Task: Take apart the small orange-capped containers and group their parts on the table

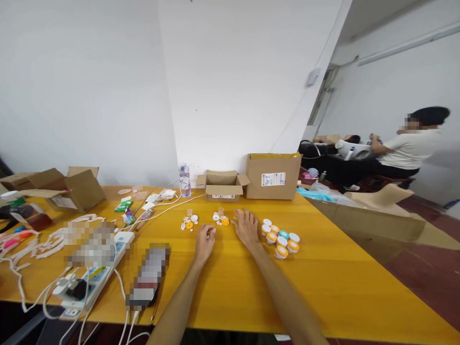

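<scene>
My left hand [205,244] rests over the table with its fingers curled in towards the thumb; whatever lies inside them, if anything, is hidden. My right hand [247,229] has its fingers stretched out and spread, palm down, beside a small clear cup [236,215]; whether it touches the cup I cannot tell. Between and beyond the hands stands another clear cup [221,211], with small white parts and an orange round piece [225,222] before it. Farther left is a similar group: a clear cup [189,212], white bits and an orange disc [189,225].
Capped jars [282,241] in orange, white and teal cluster right of my right hand. Behind stand a small open carton [222,194], a large box [273,179] and a water bottle [184,181]. A phone [149,275], power strip [104,273] and cables lie left. A person [409,148] sits far right.
</scene>
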`<state>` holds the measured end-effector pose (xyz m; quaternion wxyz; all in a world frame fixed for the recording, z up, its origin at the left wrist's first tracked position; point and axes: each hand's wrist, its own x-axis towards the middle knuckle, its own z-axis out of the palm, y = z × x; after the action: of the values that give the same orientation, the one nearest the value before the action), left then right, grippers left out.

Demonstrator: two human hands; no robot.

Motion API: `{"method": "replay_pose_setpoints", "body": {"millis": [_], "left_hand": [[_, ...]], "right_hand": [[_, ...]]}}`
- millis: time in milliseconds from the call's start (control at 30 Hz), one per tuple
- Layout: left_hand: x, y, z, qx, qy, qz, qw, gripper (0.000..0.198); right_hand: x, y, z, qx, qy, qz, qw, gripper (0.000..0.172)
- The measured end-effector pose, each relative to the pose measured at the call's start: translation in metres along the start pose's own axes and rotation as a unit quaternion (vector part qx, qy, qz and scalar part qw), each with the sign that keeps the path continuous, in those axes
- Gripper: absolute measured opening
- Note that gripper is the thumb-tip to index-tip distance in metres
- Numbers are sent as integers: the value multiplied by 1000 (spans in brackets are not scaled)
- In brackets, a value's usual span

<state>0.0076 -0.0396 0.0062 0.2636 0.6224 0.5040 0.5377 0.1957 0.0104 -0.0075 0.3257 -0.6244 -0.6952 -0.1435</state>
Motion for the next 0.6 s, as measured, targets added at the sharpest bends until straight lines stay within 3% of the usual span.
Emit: {"method": "replay_pose_setpoints", "body": {"millis": [367, 600], "left_hand": [[-1, -1, 1, 1, -3, -1, 1000, 25], [0, -5, 4, -22, -11, -15, 1000, 27]], "right_hand": [[29, 4, 13, 9, -67, 39, 997, 25], [36, 1, 6, -24, -22, -10, 999, 24]]}}
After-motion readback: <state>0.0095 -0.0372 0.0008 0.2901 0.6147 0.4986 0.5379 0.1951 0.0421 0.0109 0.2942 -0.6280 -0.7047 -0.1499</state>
